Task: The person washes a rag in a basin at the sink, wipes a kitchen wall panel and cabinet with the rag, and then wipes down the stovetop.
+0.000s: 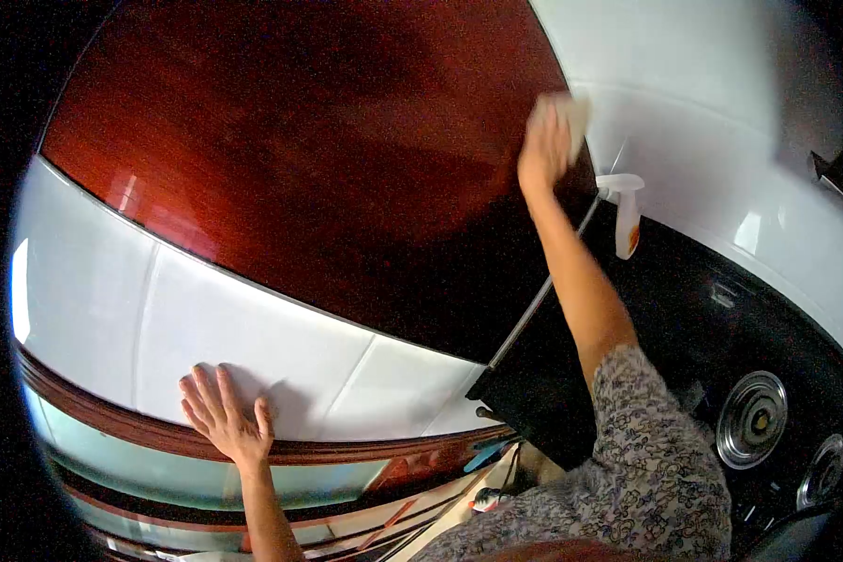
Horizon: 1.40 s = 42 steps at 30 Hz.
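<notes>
My right hand (546,150) is pressed around a pale cloth (577,124), at the right edge of a glossy dark red panel (328,169). Motion blurs both the hand and the cloth, so its exact kind is hard to make out. Just below them is a white spray bottle (626,211) with an orange mark, beside the panel's corner strip. My left hand (223,412) lies flat on the white tiled surface (244,314), fingers spread, holding nothing.
At right, a black cooktop (674,309) carries round metal burners (754,419). White tiled wall (684,122) curves behind it. Below the tiles runs a dark red edge (347,453) above glassy cabinet fronts (159,473). A thin metal strip (543,286) lies between panel and cooktop.
</notes>
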Available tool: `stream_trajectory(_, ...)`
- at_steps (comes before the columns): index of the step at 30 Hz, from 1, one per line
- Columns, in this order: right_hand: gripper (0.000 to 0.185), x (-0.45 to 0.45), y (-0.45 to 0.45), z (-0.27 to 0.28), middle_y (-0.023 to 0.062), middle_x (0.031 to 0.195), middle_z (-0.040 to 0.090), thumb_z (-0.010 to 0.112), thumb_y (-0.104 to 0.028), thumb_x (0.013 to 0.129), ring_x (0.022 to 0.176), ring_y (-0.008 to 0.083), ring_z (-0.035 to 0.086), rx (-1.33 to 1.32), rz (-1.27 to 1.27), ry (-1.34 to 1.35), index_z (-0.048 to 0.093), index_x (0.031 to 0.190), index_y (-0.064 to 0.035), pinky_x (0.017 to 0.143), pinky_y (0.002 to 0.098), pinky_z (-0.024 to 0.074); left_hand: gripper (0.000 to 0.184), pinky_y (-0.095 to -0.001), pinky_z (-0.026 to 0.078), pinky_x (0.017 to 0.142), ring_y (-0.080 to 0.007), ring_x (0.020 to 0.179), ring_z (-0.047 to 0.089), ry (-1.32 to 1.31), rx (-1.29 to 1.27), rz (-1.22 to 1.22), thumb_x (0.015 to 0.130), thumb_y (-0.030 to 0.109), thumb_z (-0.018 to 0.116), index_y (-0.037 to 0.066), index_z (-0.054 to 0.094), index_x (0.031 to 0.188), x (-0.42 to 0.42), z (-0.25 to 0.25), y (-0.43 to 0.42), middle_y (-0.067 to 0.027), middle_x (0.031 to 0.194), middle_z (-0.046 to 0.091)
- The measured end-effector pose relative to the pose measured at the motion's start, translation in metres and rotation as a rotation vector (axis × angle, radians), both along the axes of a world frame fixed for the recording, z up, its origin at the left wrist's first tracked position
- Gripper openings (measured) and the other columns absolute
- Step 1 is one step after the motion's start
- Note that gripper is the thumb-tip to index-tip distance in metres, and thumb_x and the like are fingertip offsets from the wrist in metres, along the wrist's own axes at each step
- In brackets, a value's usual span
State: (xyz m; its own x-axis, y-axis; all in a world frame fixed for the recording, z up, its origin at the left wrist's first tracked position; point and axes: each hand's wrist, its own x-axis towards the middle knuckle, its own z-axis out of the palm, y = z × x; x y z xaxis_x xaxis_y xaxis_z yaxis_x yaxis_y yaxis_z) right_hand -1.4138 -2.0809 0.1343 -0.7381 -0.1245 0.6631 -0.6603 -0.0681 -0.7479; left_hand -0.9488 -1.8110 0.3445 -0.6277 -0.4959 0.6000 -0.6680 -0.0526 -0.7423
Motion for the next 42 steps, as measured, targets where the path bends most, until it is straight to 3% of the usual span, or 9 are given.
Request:
stream_trajectory(3,0.049,0.084,0.056,-0.137,0.0134,0.149,0.022,0.033,-0.019,0.097,0.133,0.0393,0.023,0.208,0.180,-0.205,0.024,0.141,-0.0009,0.111,0.0484,0.0147,0.061,-0.0493,0.010,0.110,-0.0349,0.138,0.019,0.012,0.026,0.018,0.091,0.051,0.036,0.012,0.039,0.139,0.003,-0.001,0.001,-0.0132,0.147,0.029)
stream_trajectory(7,0.059,0.213,0.143,-0.154,0.0224,0.150,0.007,0.039,-0.038,0.094,0.136,0.0447,0.004,0.236,0.631,-0.504,0.024,0.142,-0.0068,0.107,0.0576,0.0054,0.061,-0.0515,0.012,0.110,-0.0359,0.137,0.019,0.022,0.031,0.003,0.090,0.048,0.041,0.012,0.038,0.139,0.002,0.000,0.003,-0.0139,0.147,0.028)
stream_trajectory(11,0.040,0.221,0.171,-0.011,0.0159,0.129,0.038,0.047,-0.028,0.091,0.122,0.0426,0.028,-0.110,0.701,0.235,0.049,0.129,-0.0180,0.098,0.0576,0.0206,0.059,-0.0504,0.012,0.110,-0.0346,0.138,0.019,0.049,0.050,-0.015,0.090,0.047,0.042,0.015,0.038,0.139,0.004,0.002,0.003,-0.0122,0.147,0.028)
stream_trajectory(20,0.045,0.137,0.106,0.236,0.0140,0.122,0.046,0.044,-0.034,0.092,0.113,0.0381,0.040,-0.243,0.371,0.459,0.037,0.137,-0.0290,0.097,0.0591,0.0257,0.058,-0.0483,0.011,0.111,-0.0325,0.138,0.019,0.074,0.076,-0.012,0.090,0.047,0.041,0.016,0.040,0.138,-0.004,0.005,0.012,-0.0101,0.148,0.029)
stream_trajectory(23,0.037,0.084,0.059,0.189,0.0136,0.114,0.051,0.053,-0.024,0.084,0.109,0.0346,0.044,-0.380,0.139,0.300,0.051,0.119,-0.0124,0.090,0.0513,0.0346,0.057,-0.0479,0.011,0.111,-0.0322,0.139,0.019,0.081,0.079,-0.027,0.089,0.044,0.043,0.014,0.040,0.138,-0.004,0.005,0.011,-0.0106,0.148,0.029)
stream_trajectory(28,0.050,0.118,0.063,-0.061,0.0151,0.150,0.019,0.028,-0.026,0.098,0.136,0.0356,0.018,0.160,0.238,-0.188,0.020,0.145,-0.0106,0.111,0.0464,0.0098,0.056,-0.0470,0.011,0.111,-0.0287,0.139,0.020,0.126,0.078,-0.052,0.089,0.050,0.040,0.021,0.041,0.138,0.003,0.004,0.008,-0.0063,0.147,0.030)
stream_trajectory(31,0.054,0.207,0.123,-0.076,0.0219,0.148,0.011,0.032,-0.028,0.096,0.135,0.0436,0.008,0.176,0.556,-0.295,0.020,0.144,-0.0070,0.109,0.0513,0.0071,0.057,-0.0473,0.011,0.111,-0.0312,0.139,0.019,0.131,0.113,-0.058,0.087,0.043,0.048,0.015,0.041,0.137,0.002,0.006,0.011,-0.0090,0.147,0.030)
stream_trajectory(37,0.047,0.185,0.141,0.176,0.0131,0.137,0.039,0.046,-0.034,0.091,0.129,0.0388,0.028,-0.249,0.564,0.647,0.042,0.136,-0.0232,0.104,0.0568,0.0167,0.055,-0.0476,0.011,0.111,-0.0301,0.138,0.021,0.147,0.122,-0.067,0.088,0.045,0.045,0.019,0.043,0.136,0.001,0.008,0.013,-0.0070,0.147,0.031)
stream_trajectory(42,0.046,0.076,0.057,0.304,0.0224,0.117,0.052,0.046,-0.029,0.089,0.105,0.0459,0.046,-0.351,0.046,0.530,0.040,0.131,-0.0111,0.084,0.0658,0.0341,0.056,-0.0481,0.012,0.111,-0.0323,0.138,0.020,0.131,0.114,-0.086,0.086,0.041,0.049,0.015,0.043,0.136,-0.002,0.009,0.014,-0.0100,0.147,0.030)
